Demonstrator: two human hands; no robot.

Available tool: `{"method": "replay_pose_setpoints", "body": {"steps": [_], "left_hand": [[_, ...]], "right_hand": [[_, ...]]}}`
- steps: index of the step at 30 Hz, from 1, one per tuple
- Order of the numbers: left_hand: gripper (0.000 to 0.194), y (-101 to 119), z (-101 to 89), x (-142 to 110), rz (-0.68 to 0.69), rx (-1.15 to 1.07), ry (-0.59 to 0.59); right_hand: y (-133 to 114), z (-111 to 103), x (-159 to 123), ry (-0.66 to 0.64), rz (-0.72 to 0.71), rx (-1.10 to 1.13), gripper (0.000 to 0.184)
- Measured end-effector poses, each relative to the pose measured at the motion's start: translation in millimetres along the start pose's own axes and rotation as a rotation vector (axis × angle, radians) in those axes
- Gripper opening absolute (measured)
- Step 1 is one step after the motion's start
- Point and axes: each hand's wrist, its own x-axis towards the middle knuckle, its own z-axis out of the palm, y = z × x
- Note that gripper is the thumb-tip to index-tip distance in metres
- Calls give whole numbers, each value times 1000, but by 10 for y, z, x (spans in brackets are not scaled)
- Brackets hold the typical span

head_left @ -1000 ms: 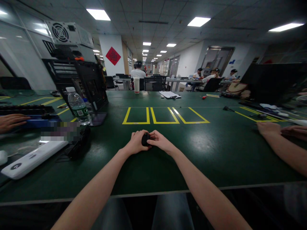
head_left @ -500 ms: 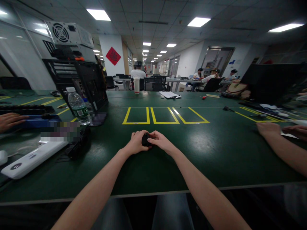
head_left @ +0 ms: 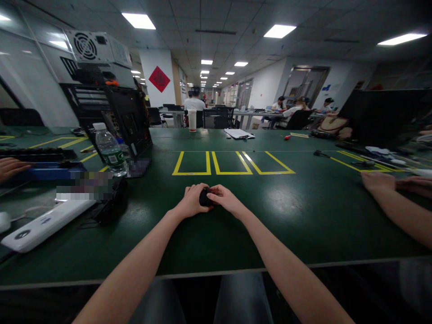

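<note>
Between my two hands is a small, rounded black object, low over the green table; its far side and underside are hidden. My left hand wraps round its left side with the thumb on the near edge. From the right, my right hand has closed fingers and thumb on the same object. Just beyond my hands, three yellow tape outlines mark the green table.
At left are a white power strip, a water bottle and a black computer case. Co-workers' hands rest at the far left and right. Farther back are a cup and a clipboard.
My hands and the black object have barely moved. The co-worker's hand at the far left has shifted left, and the co-worker's hands at right have shifted slightly.
</note>
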Motion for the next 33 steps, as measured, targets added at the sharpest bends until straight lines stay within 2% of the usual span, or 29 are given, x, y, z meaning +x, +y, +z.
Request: {"method": "replay_pose_setpoints", "body": {"steps": [2, 8, 12, 19, 26, 33], "left_hand": [[56, 1, -9, -3, 6, -6, -5], [54, 5, -33, -14, 35, -5, -13], [56, 3, -32, -12, 29, -1, -12], [55, -17, -19, -17, 41, -4, -8], [57, -24, -2, -12, 36, 23, 4], [57, -19, -16, -23, 59, 8, 10]], "right_hand": [[-10, -16, -12, -13, 11, -21, 28], [-34, -43, -50, -64, -71, -24, 31], [-36, -18, -43, -52, -56, 10, 23], [7, -20, -10, -18, 29, -2, 29], [51, -37, 2, -59, -42, 10, 33], [24, -14, -8, -56, 5, 32, 29]]}}
